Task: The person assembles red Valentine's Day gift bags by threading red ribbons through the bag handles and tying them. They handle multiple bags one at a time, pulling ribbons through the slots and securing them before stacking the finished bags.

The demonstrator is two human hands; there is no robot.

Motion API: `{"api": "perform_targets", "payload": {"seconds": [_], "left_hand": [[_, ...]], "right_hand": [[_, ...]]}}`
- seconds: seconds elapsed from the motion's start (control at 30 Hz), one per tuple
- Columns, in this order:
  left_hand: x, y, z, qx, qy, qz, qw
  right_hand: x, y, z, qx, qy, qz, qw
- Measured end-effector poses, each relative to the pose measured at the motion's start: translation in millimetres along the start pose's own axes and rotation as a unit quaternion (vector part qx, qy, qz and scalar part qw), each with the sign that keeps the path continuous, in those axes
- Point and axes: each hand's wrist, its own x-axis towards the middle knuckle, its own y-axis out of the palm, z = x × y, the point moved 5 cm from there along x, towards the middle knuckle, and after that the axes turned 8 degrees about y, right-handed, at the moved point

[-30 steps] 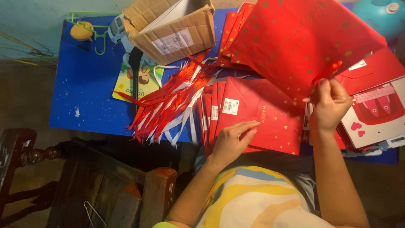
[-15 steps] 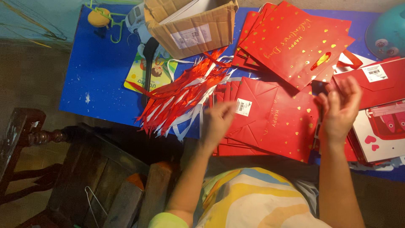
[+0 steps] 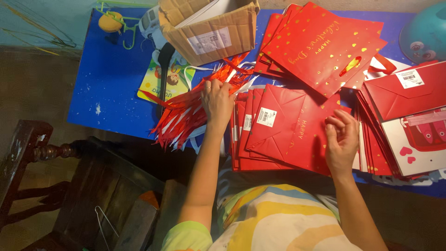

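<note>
- Left hand (image 3: 217, 103): arm stretched forward; fingers curled down into the loose bundle of red and white ribbon strips (image 3: 188, 114), pinching at strands near its top end; exactly what they hold cannot be told.
- Ribbon bundle: fanned across the blue tabletop (image 3: 114, 81), left of the bags, within easy reach.
- Right hand (image 3: 341, 139): palm turned inward, fingers half bent and empty, resting on the edge of the flat red paper gift bag with gold hearts (image 3: 290, 130).
- Gift bag: topmost of a folded stack directly before the person, base fold up.
- Further red bags (image 3: 325, 44): piled behind.
- Brown cardboard box (image 3: 211, 30): open, at the far edge.
</note>
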Motion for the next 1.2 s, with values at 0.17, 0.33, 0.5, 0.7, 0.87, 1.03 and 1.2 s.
{"api": "perform_targets", "payload": {"seconds": [0.17,0.33,0.5,0.7,0.87,1.03,1.2], "left_hand": [[-7.0,-6.4,-2.1,-0.080,0.003,-0.041,0.996],[-12.7,-12.8,-14.6,-0.049,0.027,-0.040,0.998],[-9.1,-10.7,-6.7,-0.017,-0.021,-0.008,1.000],[-4.0,-3.9,-5.7,0.029,-0.019,-0.005,0.999],[5.4,-16.1,-33.1,-0.115,-0.048,-0.045,0.991],[-26.1,-30.5,-105.0,-0.464,-0.101,0.014,0.880],[-43.5,-22.4,-152.8,-0.643,-0.136,0.144,0.740]], "right_hand": [[-4.0,3.2,11.7,-0.075,0.012,-0.007,0.997],[-7.3,3.6,20.7,-0.099,0.021,-0.004,0.995],[-10.3,1.2,18.2,-0.055,0.044,0.005,0.998],[-12.1,-2.0,14.8,-0.054,0.030,0.018,0.998],[-11.5,-5.2,16.1,0.017,0.068,0.039,0.997],[-9.0,-7.1,24.7,-0.006,0.096,0.071,0.993],[-8.4,-1.7,22.9,0.078,0.133,0.098,0.983]]}}
